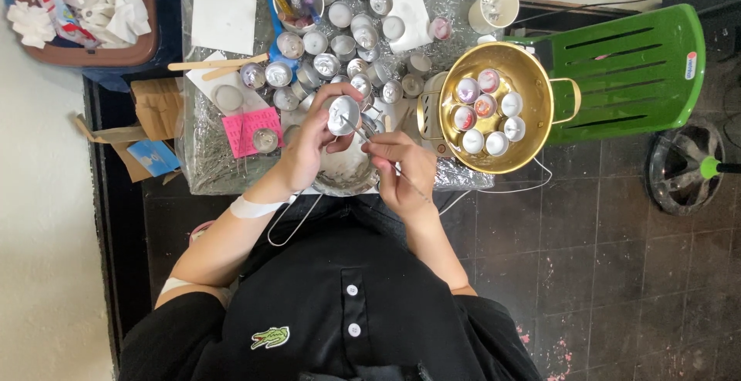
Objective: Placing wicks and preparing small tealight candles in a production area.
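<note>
Head view, looking straight down on a seated person at a foil-covered table (pixel 208 165). The left hand (pixel 309 145) grasps a small metal cup (pixel 343 115), tilted so its open mouth faces the camera, just above the table's near edge. The right hand (pixel 405 169), at 4 o'clock from the cup, pinches a thin metal tool (pixel 356 128) whose tip reaches into the cup; both hands are closed on what they carry.

At 2 o'clock from the hands stands a brass-coloured pot (pixel 532 126) with eight filled cups inside, some white, some pink or purple. At 12 o'clock lies a crowd of empty metal cups (pixel 340 41).

Risks, as judged: the tool tip may slip off the cup's smooth inner wall and jab the left fingers, because the cup is held only at its rim. The thin cup may dent under a tighter grip. An elbow swing could nudge the pot, which sits near the table's right edge.

Packages and labels: a pink rectangular paper (pixel 243 128) with dark marks lies at 9 o'clock, partly under a cup. A blue card (pixel 154 157) rests on brown cardboard further left. A brown basket (pixel 85 55) of white wrappers sits at 10 o'clock. A green chair (pixel 633 72) at 3 o'clock carries a small oval sticker.
</note>
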